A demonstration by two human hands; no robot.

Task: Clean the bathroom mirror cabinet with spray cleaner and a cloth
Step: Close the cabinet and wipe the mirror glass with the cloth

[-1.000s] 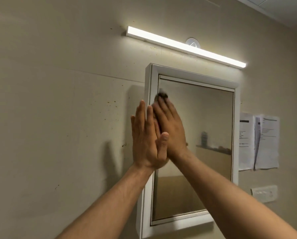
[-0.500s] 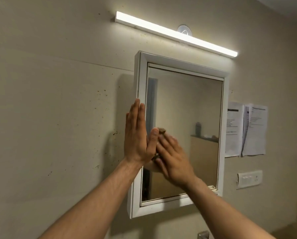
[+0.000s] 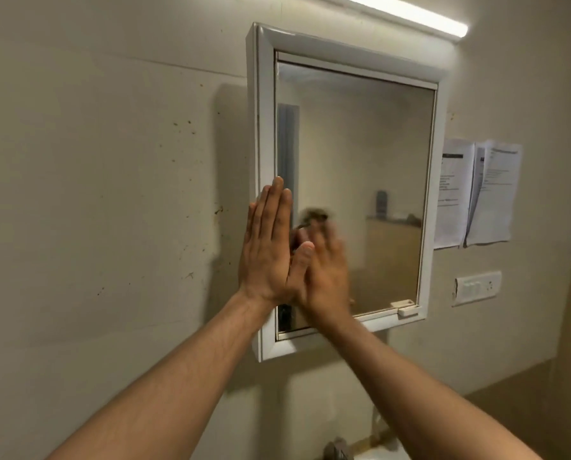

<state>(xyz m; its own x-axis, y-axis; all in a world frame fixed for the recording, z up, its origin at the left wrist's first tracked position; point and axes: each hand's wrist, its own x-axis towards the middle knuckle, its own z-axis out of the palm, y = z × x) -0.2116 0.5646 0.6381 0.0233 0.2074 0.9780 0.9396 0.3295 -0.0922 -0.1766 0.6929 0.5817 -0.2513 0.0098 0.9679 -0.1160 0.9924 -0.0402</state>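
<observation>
It is looking like a bathroom: a white-framed mirror cabinet (image 3: 265,127) is hanging on a stained beige wall (image 3: 111,161), a tube light (image 3: 410,14) is glowing above, and printed notices (image 3: 476,194) and a switch plate (image 3: 478,287) are sitting alongside.

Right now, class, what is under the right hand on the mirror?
A dark cloth shows just past the fingertips of the right hand, against the mirror. The hand covers the rest of it, and blur hides its shape.
</observation>
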